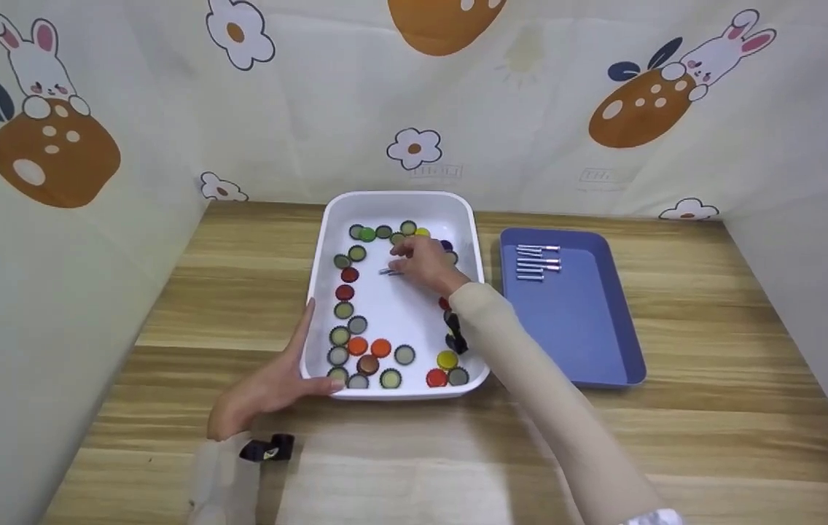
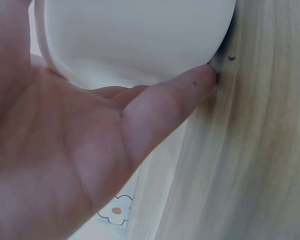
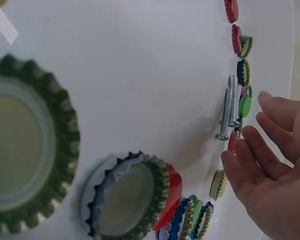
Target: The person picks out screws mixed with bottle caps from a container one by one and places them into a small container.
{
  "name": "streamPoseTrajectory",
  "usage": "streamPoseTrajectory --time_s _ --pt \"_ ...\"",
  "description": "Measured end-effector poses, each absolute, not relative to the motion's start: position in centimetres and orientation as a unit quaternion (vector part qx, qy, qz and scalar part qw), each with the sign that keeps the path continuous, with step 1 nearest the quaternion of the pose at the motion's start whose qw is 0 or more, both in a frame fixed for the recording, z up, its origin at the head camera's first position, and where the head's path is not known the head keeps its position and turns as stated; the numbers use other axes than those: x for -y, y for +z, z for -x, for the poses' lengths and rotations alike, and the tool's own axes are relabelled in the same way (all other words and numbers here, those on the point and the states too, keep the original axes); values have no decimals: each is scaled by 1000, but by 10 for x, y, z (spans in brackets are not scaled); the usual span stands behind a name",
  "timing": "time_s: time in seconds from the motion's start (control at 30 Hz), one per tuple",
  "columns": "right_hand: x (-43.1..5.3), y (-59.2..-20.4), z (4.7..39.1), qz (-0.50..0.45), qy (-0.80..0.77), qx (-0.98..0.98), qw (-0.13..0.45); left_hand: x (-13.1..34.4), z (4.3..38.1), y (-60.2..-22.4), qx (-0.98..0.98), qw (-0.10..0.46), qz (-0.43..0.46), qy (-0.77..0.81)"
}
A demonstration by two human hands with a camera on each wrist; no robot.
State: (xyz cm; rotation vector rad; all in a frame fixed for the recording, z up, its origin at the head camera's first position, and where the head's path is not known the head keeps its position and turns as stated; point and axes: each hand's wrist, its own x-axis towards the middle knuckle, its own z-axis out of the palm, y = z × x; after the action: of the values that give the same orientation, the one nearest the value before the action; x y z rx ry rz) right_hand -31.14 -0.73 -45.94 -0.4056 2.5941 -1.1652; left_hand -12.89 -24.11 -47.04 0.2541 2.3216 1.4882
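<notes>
A white tray (image 1: pixel 399 197) stands upright on the table, with many bottle caps (image 1: pixel 344 292) scattered round the inside of its walls. My left hand (image 1: pixel 272 383) rests against its near left corner, fingers extended along the left side and thumb along the front. In the left wrist view, the thumb (image 2: pixel 162 107) lies straight against the outer wall. My right hand (image 1: pixel 428 264) is over the far part of the tray. Two silver bolts (image 3: pixel 229 110) lie side by side on the tray floor, just beside its loosely bent fingers. Nothing shows between those fingers.
To the right of the white tray sits a shallow blue tray (image 1: pixel 574 328) with several bolts (image 1: pixel 538 263) laid in a row near its upper left. Both trays stand on a wood-grain table (image 1: pixel 239 277). Patterned cloth (image 1: pixel 326 102) hangs behind and at the sides.
</notes>
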Motion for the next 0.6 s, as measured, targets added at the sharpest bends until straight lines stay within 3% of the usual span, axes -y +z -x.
streamPoseTrajectory --time_s 0.6 --pt "9 -464 312 179 -321 -921 128 241 130 -471 -836 183 -86 510"
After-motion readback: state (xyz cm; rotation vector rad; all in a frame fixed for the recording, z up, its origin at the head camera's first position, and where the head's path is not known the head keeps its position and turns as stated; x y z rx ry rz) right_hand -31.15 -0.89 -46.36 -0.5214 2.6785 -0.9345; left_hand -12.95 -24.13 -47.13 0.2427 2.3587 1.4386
